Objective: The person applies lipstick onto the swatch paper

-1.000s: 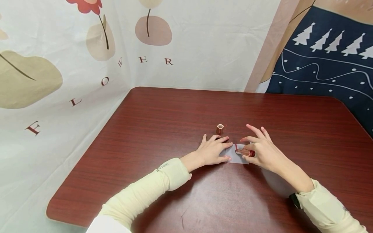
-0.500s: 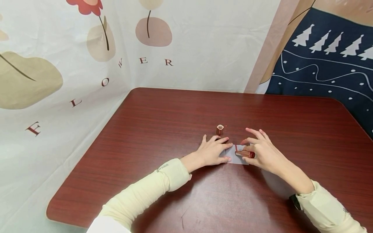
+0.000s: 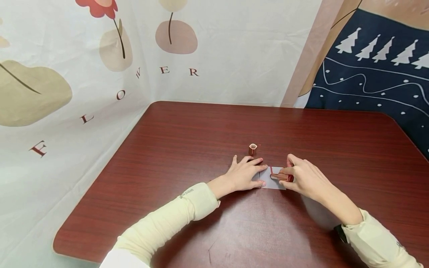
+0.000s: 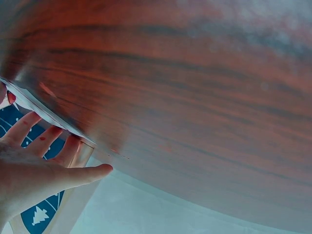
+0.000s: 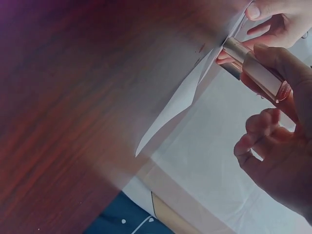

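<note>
On the white paper (image 3: 265, 182), its tip at the near end of one red stroke (image 3: 271, 170), is the copper lipstick tube (image 3: 283, 176) that my right hand (image 3: 306, 179) pinches between thumb and forefinger. That stroke reaches the paper's far edge, so I judge it partly made, with the visible nearer part unmarked. My left hand (image 3: 242, 174), fingers spread and gripping nothing, rests at the paper's left end, and beyond the paper stands the cap (image 3: 253, 150).
</note>
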Demonstrator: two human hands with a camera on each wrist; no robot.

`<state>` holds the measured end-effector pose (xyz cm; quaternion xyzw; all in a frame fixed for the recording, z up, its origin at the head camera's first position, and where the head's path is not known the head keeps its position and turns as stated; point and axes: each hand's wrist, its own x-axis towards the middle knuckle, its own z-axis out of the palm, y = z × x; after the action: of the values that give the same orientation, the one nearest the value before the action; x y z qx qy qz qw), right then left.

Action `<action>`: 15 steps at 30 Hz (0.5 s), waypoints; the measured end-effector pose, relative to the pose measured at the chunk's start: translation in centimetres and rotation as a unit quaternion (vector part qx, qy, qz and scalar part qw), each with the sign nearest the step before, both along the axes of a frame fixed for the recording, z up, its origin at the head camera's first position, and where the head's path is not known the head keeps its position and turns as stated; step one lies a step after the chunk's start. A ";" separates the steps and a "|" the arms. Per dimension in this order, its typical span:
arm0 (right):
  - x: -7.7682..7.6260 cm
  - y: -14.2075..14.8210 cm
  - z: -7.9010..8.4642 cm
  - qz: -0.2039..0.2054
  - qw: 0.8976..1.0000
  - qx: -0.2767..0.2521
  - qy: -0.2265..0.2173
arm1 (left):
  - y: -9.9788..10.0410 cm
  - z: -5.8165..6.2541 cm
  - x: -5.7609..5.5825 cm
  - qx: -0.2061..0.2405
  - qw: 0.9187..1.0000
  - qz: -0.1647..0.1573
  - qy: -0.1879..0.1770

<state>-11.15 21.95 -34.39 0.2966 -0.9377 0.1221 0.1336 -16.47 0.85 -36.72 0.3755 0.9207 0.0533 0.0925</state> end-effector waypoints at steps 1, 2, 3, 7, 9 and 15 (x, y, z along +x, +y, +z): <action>0.0 0.0 0.0 -0.001 1.000 -0.002 -0.006 | 0.0 0.0 0.0 0.001 1.000 0.000 0.000; 0.0 0.0 0.0 -0.002 1.000 -0.004 -0.012 | 0.0 0.0 0.0 0.002 1.000 0.000 0.000; 0.1 0.0 -0.1 -0.003 1.000 -0.006 -0.019 | 0.0 0.0 0.0 0.002 1.000 0.000 0.000; 0.0 0.0 -0.1 -0.010 0.999 -0.009 -0.034 | -0.1 -0.1 0.0 0.004 1.000 -0.001 0.002; 0.0 0.0 -0.1 -0.016 0.999 -0.009 -0.038 | -0.1 -0.2 0.0 0.005 1.000 -0.001 0.003; 0.1 0.0 -0.2 -0.018 0.999 -0.001 -0.028 | -0.1 -0.2 0.0 0.007 1.000 -0.001 0.001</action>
<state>-11.04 22.00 -34.57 0.2760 -0.9462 0.1286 0.1098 -16.47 0.78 -36.96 0.3768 0.9201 0.0592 0.0891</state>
